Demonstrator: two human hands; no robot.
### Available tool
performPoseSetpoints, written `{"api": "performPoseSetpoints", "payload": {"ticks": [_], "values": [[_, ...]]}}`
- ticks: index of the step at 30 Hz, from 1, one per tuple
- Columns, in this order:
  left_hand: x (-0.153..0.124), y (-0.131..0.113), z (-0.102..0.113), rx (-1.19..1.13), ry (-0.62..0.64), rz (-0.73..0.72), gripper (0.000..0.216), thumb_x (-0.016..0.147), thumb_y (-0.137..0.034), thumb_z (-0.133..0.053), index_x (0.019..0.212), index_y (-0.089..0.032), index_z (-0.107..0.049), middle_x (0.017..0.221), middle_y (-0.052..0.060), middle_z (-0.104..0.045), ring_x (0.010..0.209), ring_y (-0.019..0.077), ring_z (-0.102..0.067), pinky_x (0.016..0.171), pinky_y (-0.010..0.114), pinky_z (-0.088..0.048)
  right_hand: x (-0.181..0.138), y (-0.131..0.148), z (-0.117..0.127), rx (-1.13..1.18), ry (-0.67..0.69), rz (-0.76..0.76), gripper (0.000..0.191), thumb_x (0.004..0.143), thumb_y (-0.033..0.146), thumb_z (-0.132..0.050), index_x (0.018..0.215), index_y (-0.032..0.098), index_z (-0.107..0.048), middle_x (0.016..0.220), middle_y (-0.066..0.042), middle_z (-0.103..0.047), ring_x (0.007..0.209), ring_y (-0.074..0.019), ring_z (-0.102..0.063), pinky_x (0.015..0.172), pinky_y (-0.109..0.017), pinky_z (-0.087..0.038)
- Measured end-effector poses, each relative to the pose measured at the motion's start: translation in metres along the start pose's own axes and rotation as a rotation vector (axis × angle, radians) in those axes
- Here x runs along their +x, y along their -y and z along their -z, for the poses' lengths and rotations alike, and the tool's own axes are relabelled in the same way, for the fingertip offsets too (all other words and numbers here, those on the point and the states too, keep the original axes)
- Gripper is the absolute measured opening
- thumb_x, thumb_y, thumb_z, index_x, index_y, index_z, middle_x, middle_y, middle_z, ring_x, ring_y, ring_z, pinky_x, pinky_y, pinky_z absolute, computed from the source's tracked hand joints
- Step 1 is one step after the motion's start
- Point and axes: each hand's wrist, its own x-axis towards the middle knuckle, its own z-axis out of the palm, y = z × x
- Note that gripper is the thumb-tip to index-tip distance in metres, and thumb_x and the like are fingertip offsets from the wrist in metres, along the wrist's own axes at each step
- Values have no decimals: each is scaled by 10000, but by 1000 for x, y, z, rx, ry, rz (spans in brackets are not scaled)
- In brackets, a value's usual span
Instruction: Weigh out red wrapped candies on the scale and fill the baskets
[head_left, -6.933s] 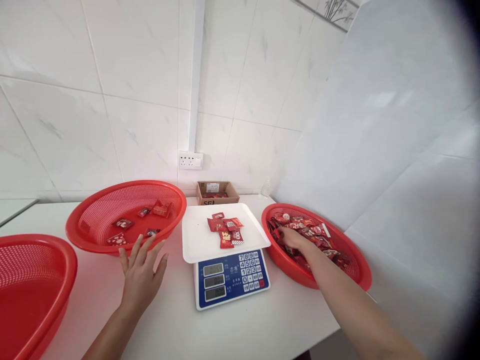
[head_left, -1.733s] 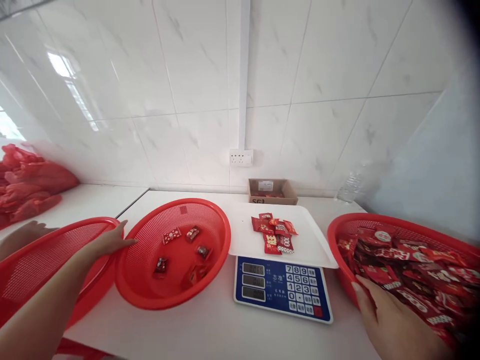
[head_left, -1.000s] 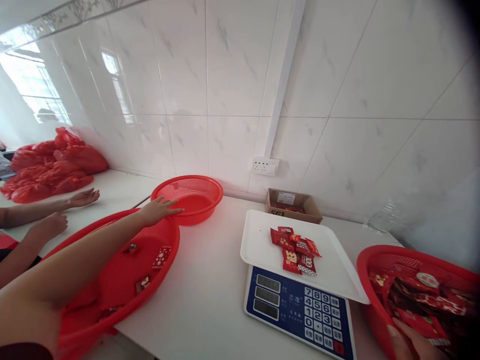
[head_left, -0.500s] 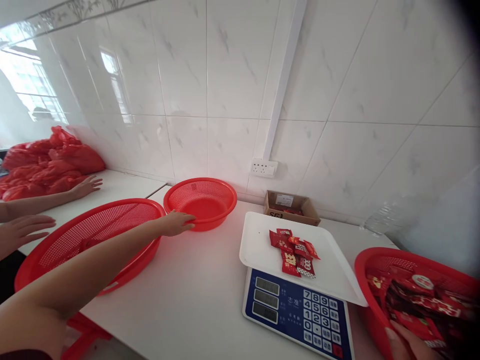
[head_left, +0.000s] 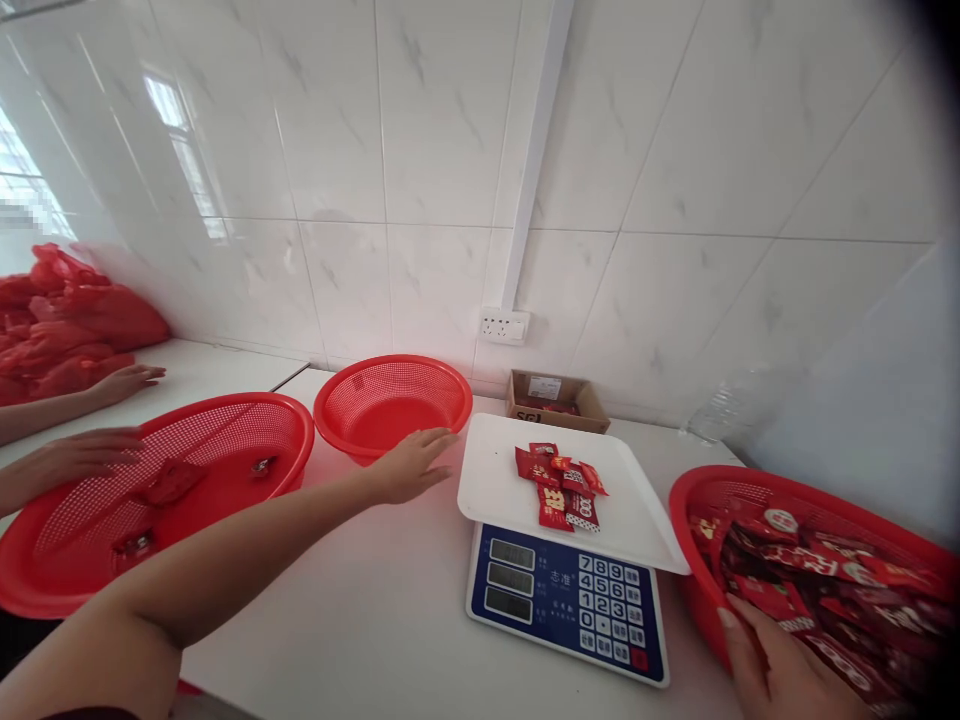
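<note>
My left hand [head_left: 411, 466] is empty, its fingers stretched out and apart, in the air between the red basket [head_left: 330, 440] at the back and the scale's white tray [head_left: 480, 485]. Several red snack packets [head_left: 559, 490] lie in a small heap on that tray. Below it the digital scale [head_left: 555, 600] shows its keypad and three displays. At the lower right my right hand [head_left: 787, 660] grips the rim of a red plastic basket [head_left: 697, 570] filled with red and dark snack packets [head_left: 817, 560]. Part of that hand is cut off by the frame's edge.
Another person's two hands [head_left: 82, 455] reach in from the left, one over a large red basket [head_left: 300, 450] holding a few packets. Red plastic bags [head_left: 90, 320] are piled at the far left. An open cardboard box [head_left: 592, 410] stands against the wall, under a socket [head_left: 504, 326].
My left hand has moved right, from beside the back basket toward the scale's tray. My view has shifted right. The other person's nearer hand is now over the large basket, where packets show.
</note>
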Motion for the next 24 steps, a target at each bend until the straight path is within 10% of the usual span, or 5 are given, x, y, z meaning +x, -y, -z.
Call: {"api": "performPoseSetpoints", "payload": {"ticks": [7, 13, 24], "values": [[55, -75, -35, -27, 72, -332, 868, 740, -726, -408, 1440, -284, -148, 1528, 100, -125, 1396, 297, -16, 1097, 544, -85, 2, 30, 30, -67, 51, -22, 483, 862, 450, -325, 1035, 151, -663, 931, -138, -683, 819, -301, -626, 649, -400, -468], [105, -102, -64, 55, 168, -313, 966, 630, -812, -418, 1425, -306, -206, 1518, 125, -148, 1372, 400, -21, 1013, 672, -37, 6, 50, 51, -64, 162, -188, 565, 867, 508, -248, 1093, 169, -640, 1014, -126, -678, 782, -281, -654, 608, -402, -508], [111, -112, -78, 164, -30, -314, 651, 730, -720, -407, 1169, -254, -525, 1099, 127, -546, 1071, 321, -443, 826, 470, -419, 5, 59, 55, -84, 93, -157, 539, 875, 475, -244, 1070, 183, -653, 988, -109, -688, 765, -250, -660, 614, -358, -527]]}}
